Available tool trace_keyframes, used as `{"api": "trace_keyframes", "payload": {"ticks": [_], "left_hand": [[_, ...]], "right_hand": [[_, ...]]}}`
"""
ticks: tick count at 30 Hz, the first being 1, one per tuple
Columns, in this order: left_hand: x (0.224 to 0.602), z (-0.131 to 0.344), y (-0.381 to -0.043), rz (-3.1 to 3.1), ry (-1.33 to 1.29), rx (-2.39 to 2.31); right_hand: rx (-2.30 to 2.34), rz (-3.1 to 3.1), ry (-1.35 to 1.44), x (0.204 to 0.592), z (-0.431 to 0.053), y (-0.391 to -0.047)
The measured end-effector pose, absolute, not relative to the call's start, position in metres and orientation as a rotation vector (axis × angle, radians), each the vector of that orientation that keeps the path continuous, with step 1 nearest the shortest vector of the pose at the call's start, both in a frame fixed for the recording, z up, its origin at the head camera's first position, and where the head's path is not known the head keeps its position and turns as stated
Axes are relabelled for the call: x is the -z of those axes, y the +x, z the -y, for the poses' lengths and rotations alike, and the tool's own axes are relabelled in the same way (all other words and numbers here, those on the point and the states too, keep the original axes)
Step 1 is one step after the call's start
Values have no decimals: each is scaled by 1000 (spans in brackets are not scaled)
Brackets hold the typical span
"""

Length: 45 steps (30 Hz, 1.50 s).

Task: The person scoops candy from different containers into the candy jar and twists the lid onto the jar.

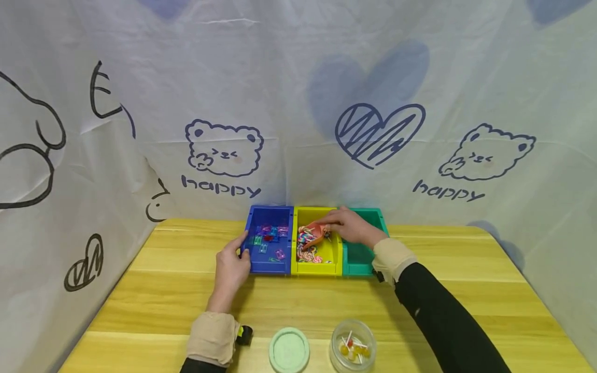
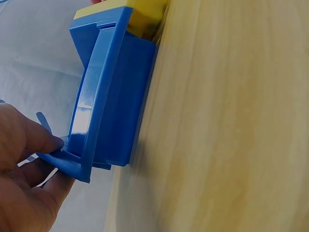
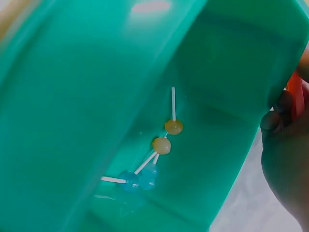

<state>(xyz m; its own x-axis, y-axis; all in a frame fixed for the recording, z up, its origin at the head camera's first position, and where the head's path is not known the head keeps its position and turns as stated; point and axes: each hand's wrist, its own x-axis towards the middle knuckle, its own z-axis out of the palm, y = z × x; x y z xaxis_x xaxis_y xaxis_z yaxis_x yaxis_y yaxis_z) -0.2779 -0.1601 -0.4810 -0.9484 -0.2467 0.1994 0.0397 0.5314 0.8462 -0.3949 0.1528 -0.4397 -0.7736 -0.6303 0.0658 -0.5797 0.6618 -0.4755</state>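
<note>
My left hand [image 1: 231, 267] pinches the left rim of a blue bin [image 1: 271, 268]; in the left wrist view the thumb lies inside the rim and fingers outside. Small clear coloured candy-shaped pieces [image 1: 268, 235] lie in that bin. In the middle, my right hand [image 1: 351, 227] grips an orange-red scoop [image 1: 314, 237] inside the yellow bin [image 1: 332, 254]. Swirl-striped little lollipops [image 1: 306, 254] lie around and under the scoop. The green bin [image 1: 358, 253] is below my right wrist; the right wrist view shows several round-headed lollipops [image 3: 162, 145] in it, some amber, some blue.
Near the front of the wooden table [image 1: 172, 290] stands a clear round jar [image 1: 353, 331] with several small lollipops inside. A pale green round lid [image 1: 289, 350] lies left of it. A printed white cloth [image 1: 289, 171] hangs behind the joined bins.
</note>
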Motion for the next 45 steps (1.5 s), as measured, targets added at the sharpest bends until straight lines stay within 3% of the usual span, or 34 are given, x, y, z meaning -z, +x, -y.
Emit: {"api": "trace_keyframes", "payload": {"ticks": [45], "left_hand": [[482,160,-278,2499,183,1403]], "right_hand": [[1352,-2721,-695,470,-179,-363]]}}
